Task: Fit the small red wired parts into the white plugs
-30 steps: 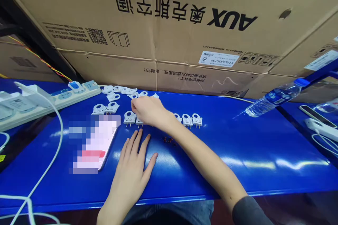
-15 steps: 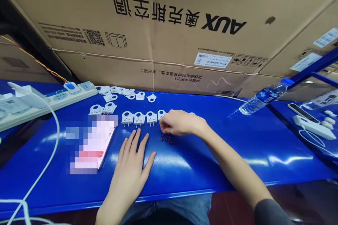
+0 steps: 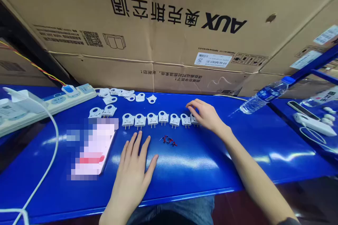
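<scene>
White two-pin plug housings with round holes, such as the plug housing (image 3: 140,121), stand in a row across the blue table. My left hand (image 3: 133,172) lies flat on the table below the row's left end, fingers spread and holding nothing. At the row's right end, my right hand (image 3: 206,114) hovers with bent fingers and a gap between thumb and forefinger. It partly hides the rightmost plug housing (image 3: 194,121); whether it touches that piece I cannot tell. A small cluster of red and black parts with thin leads (image 3: 169,140) lies below the row.
Left of my left hand lies a phone (image 3: 92,147) with a blurred screen. White ring-topped covers (image 3: 139,97) are scattered at the back. A power strip (image 3: 60,98) and white cable (image 3: 54,147) occupy the left. A water bottle (image 3: 265,96) leans at right; a large carton (image 3: 169,42) stands behind.
My right hand has moved right, from the fourth plug housing to the row's right end, and its fingers have loosened. Several housings it covered now show. My left hand stays flat.
</scene>
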`<state>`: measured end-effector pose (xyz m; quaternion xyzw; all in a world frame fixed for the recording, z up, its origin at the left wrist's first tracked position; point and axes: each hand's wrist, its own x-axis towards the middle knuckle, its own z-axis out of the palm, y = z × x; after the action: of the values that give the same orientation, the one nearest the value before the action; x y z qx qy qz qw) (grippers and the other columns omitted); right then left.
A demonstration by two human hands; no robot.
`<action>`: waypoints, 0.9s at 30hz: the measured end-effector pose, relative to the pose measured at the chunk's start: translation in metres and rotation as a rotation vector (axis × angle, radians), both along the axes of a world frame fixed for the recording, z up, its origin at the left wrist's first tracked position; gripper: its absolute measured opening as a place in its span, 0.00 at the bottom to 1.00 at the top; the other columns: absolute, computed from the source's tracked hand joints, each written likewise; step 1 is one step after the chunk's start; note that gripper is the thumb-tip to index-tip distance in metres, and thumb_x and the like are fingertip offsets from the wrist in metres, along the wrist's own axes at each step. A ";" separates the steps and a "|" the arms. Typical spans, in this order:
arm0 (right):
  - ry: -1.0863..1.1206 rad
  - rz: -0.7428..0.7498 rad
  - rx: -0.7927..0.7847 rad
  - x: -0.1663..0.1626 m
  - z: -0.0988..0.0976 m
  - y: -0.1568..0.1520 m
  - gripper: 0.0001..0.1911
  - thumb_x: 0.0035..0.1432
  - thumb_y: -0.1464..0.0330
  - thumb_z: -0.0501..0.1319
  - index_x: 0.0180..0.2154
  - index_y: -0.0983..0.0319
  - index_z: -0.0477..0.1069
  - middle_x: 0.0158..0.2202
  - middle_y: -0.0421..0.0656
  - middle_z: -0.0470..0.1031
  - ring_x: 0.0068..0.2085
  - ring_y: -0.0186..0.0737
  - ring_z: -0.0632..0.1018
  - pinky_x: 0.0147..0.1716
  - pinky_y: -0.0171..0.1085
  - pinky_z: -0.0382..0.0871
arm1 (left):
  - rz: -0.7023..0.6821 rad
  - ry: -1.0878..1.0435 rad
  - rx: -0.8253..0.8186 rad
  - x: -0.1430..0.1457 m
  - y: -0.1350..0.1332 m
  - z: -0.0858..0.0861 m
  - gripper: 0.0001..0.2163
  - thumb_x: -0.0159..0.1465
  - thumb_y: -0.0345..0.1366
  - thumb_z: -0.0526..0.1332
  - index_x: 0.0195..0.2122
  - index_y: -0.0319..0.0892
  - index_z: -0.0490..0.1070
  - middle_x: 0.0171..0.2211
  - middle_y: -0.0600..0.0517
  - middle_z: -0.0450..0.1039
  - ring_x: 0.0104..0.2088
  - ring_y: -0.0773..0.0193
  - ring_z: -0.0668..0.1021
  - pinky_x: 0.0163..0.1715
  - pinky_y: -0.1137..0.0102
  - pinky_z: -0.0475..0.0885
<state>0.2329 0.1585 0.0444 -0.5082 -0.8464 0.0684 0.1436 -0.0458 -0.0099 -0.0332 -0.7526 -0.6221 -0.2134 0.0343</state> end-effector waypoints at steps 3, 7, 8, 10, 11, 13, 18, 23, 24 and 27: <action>-0.007 0.002 -0.036 0.024 -0.016 -0.001 0.14 0.74 0.60 0.55 0.50 0.59 0.76 0.48 0.47 0.80 0.47 0.45 0.80 0.49 0.41 0.72 | -0.010 0.036 -0.009 -0.003 0.001 -0.003 0.28 0.74 0.50 0.52 0.71 0.42 0.58 0.72 0.38 0.59 0.73 0.43 0.62 0.68 0.43 0.63; -0.019 -0.018 -0.104 0.045 -0.018 -0.001 0.29 0.65 0.49 0.65 0.59 0.58 0.72 0.55 0.49 0.78 0.52 0.51 0.80 0.53 0.47 0.73 | -0.040 0.030 0.016 -0.004 0.003 -0.005 0.28 0.74 0.49 0.51 0.71 0.41 0.58 0.72 0.37 0.59 0.73 0.41 0.61 0.68 0.42 0.62; -0.032 -0.019 -0.125 0.047 -0.017 -0.001 0.35 0.61 0.46 0.67 0.62 0.58 0.71 0.58 0.51 0.76 0.55 0.54 0.78 0.55 0.49 0.73 | -0.038 0.021 0.019 -0.004 0.004 -0.005 0.28 0.74 0.48 0.51 0.71 0.41 0.58 0.72 0.36 0.59 0.73 0.41 0.61 0.69 0.42 0.61; -0.062 -0.003 -0.166 0.050 -0.015 -0.003 0.40 0.57 0.45 0.70 0.64 0.58 0.70 0.61 0.52 0.74 0.59 0.58 0.76 0.58 0.52 0.71 | -0.043 0.011 0.020 -0.003 0.004 -0.004 0.27 0.75 0.48 0.50 0.71 0.41 0.57 0.72 0.36 0.59 0.73 0.41 0.60 0.69 0.42 0.60; -0.074 0.009 -0.179 0.051 -0.014 -0.003 0.39 0.57 0.46 0.71 0.63 0.59 0.71 0.61 0.52 0.74 0.60 0.59 0.75 0.59 0.53 0.70 | -0.052 0.011 0.022 -0.002 0.004 -0.003 0.28 0.75 0.48 0.50 0.71 0.41 0.57 0.72 0.36 0.59 0.73 0.40 0.60 0.69 0.41 0.60; -0.086 0.033 -0.193 0.051 -0.014 -0.004 0.33 0.59 0.51 0.71 0.60 0.60 0.73 0.61 0.52 0.74 0.60 0.58 0.75 0.59 0.53 0.70 | -0.057 0.011 0.017 -0.002 0.004 -0.002 0.28 0.74 0.49 0.50 0.71 0.41 0.56 0.72 0.35 0.58 0.73 0.40 0.60 0.68 0.41 0.60; -0.068 0.030 -0.184 0.049 -0.017 -0.005 0.26 0.61 0.55 0.69 0.56 0.60 0.75 0.56 0.52 0.76 0.55 0.55 0.77 0.56 0.51 0.72 | -0.056 0.001 0.014 -0.002 0.004 -0.003 0.28 0.74 0.48 0.52 0.71 0.42 0.57 0.72 0.36 0.59 0.73 0.40 0.61 0.68 0.41 0.60; -0.007 -0.004 -0.122 0.042 -0.011 -0.005 0.19 0.61 0.59 0.69 0.51 0.61 0.76 0.43 0.46 0.78 0.42 0.47 0.79 0.44 0.43 0.73 | -0.062 0.013 0.021 -0.005 0.005 -0.004 0.29 0.73 0.50 0.53 0.72 0.43 0.56 0.72 0.36 0.59 0.73 0.39 0.62 0.67 0.39 0.63; 0.047 -0.023 -0.062 0.039 -0.010 -0.006 0.20 0.61 0.59 0.69 0.52 0.60 0.75 0.42 0.45 0.78 0.41 0.46 0.79 0.43 0.42 0.73 | -0.065 0.008 0.023 -0.006 0.005 -0.004 0.29 0.73 0.50 0.53 0.71 0.43 0.56 0.72 0.36 0.60 0.72 0.39 0.62 0.67 0.39 0.63; 0.275 -0.035 0.139 0.018 -0.007 -0.015 0.25 0.63 0.59 0.69 0.58 0.60 0.73 0.45 0.46 0.78 0.41 0.45 0.79 0.42 0.42 0.74 | -0.132 -0.039 0.019 -0.006 0.004 0.001 0.26 0.74 0.46 0.54 0.71 0.47 0.58 0.70 0.41 0.64 0.70 0.44 0.67 0.68 0.41 0.63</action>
<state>0.2512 0.1433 0.0376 -0.4976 -0.8125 0.0762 0.2941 -0.0516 -0.0058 -0.0319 -0.7872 -0.5697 -0.2356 0.0151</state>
